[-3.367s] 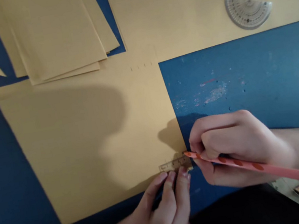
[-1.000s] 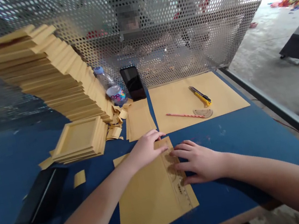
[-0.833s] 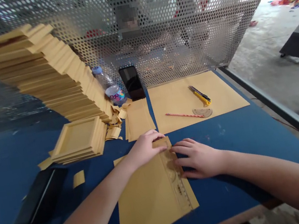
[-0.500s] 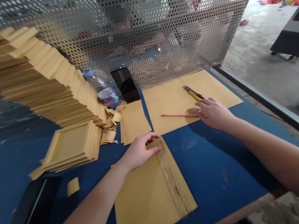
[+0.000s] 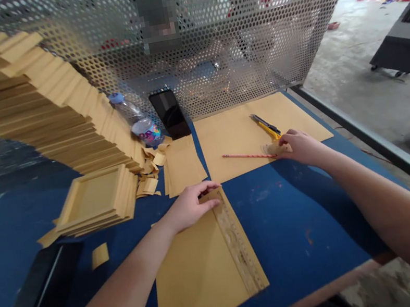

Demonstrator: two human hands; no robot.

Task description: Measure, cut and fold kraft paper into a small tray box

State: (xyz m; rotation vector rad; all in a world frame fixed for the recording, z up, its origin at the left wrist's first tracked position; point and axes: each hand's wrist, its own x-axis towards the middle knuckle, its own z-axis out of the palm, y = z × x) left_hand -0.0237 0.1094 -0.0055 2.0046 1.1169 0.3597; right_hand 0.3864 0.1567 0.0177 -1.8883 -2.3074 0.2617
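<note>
My left hand (image 5: 193,207) presses at the far end of a clear ruler (image 5: 239,253), its thumb on the ruler and its fingers curled over the far edge of a tan cardboard sheet (image 5: 196,282). The ruler lies along that sheet's right side. Farther right, my right hand (image 5: 301,148) has its fingers closed at a small, clear-looking flat piece (image 5: 272,148) whose kind I cannot make out. Beside these fingertips lie the end of a red patterned pencil (image 5: 247,156) and a yellow utility knife (image 5: 268,127), both on a larger tan sheet (image 5: 225,134).
A tall stack of cardboard frames (image 5: 50,107) leans at left, with a lower frame pile (image 5: 93,194) before it. A water bottle (image 5: 140,122), an upright phone (image 5: 171,114) and paper scraps (image 5: 149,184) stand near the perforated metal screen (image 5: 211,52). A black object (image 5: 38,288) lies front left.
My right hand has shifted a little to the right, and the small flat piece has moved with it. My left hand and the ruler keep their place.
</note>
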